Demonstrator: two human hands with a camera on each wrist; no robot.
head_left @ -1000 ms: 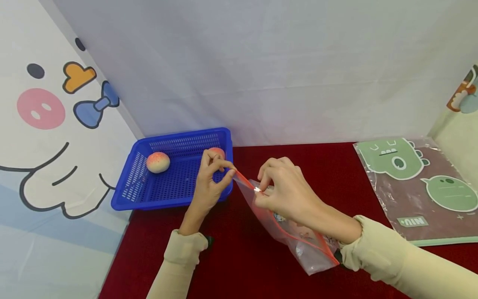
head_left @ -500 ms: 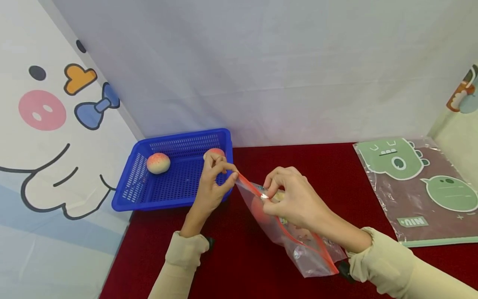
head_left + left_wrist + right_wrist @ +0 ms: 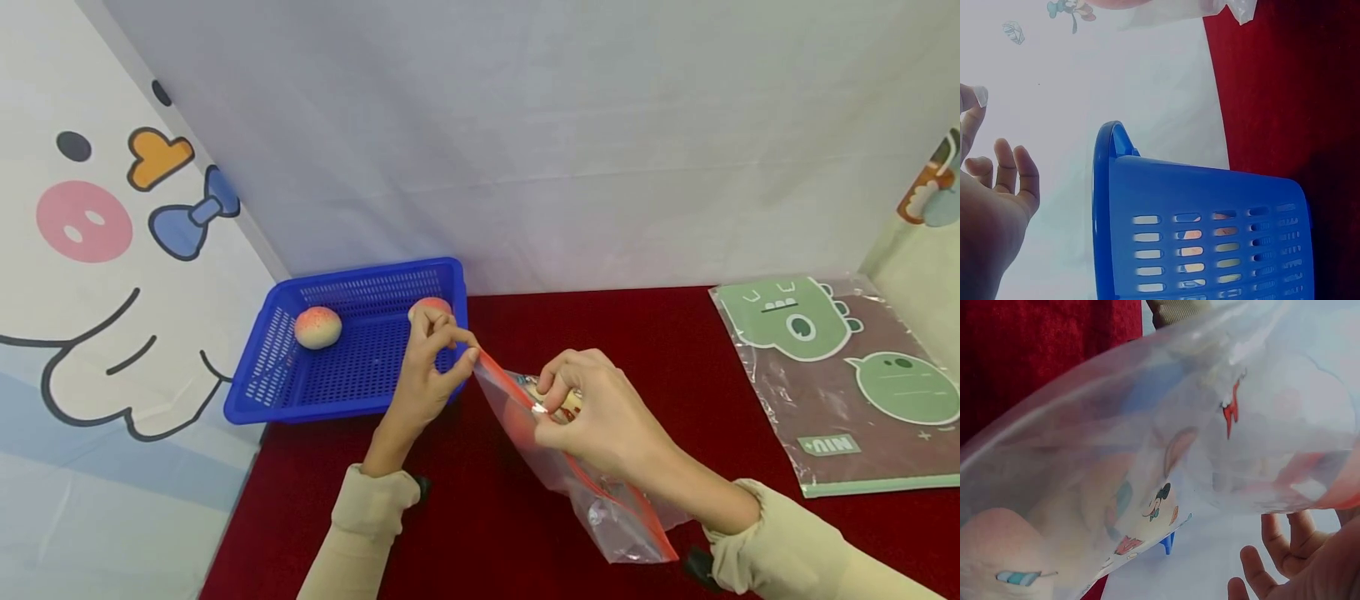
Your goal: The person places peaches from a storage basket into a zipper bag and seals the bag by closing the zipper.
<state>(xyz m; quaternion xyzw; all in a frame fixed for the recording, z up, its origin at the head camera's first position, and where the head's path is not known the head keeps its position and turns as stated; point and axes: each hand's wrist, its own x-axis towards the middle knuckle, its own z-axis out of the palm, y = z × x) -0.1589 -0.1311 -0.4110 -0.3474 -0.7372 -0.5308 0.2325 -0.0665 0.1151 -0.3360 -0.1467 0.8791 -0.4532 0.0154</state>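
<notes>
My left hand [image 3: 424, 367] pinches the upper left end of a clear zip bag [image 3: 557, 477] between thumb and index finger. Along the bag's mouth runs an orange-red zip strip, and the fingers of my right hand [image 3: 600, 417] pinch its white slider [image 3: 539, 408], partway along. The strip gapes on the lower right side of the slider. Through the plastic shows a pinkish peach [image 3: 519, 423]; the right wrist view shows rounded peach shapes [image 3: 997, 550] and small cartoon prints on the film. The bag hangs above the red cloth.
A blue plastic basket [image 3: 337, 410] stands behind my left hand, with one peach [image 3: 318, 327] on its left and another peach [image 3: 431, 305] at its right, partly hidden by my fingers. A flat printed bag [image 3: 825, 408] with green cartoon figures lies on the red cloth [image 3: 450, 533] at right.
My right hand has drawn the slider down and right along the zip strip, away from my left hand. The left hand has stayed nearly still at the bag's corner.
</notes>
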